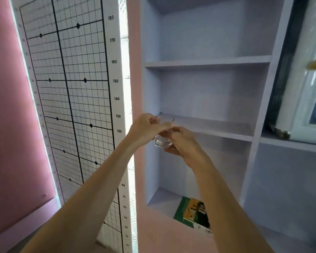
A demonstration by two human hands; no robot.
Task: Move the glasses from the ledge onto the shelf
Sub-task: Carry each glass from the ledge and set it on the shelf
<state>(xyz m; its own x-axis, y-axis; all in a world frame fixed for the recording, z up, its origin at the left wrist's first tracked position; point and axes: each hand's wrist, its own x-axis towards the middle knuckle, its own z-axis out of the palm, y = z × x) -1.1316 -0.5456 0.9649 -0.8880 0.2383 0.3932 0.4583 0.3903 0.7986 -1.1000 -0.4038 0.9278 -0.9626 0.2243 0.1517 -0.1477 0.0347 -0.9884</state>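
Note:
A clear drinking glass (162, 141) is held upright in the air, just in front of the left end of a pale lilac shelf (217, 127). My left hand (146, 129) pinches its rim from above. My right hand (184, 143) cups its side and base from the right. The glass's rim is about level with the shelf board, its base below the board's front edge. Fingers hide much of the glass. No other glasses and no ledge are in view.
The lilac shelving unit has a higher board (208, 62) and a bottom compartment holding a green book (193, 212). A white framed object (303, 99) leans in the right compartment. A grid height chart (71, 97) stands to the left on a pink wall.

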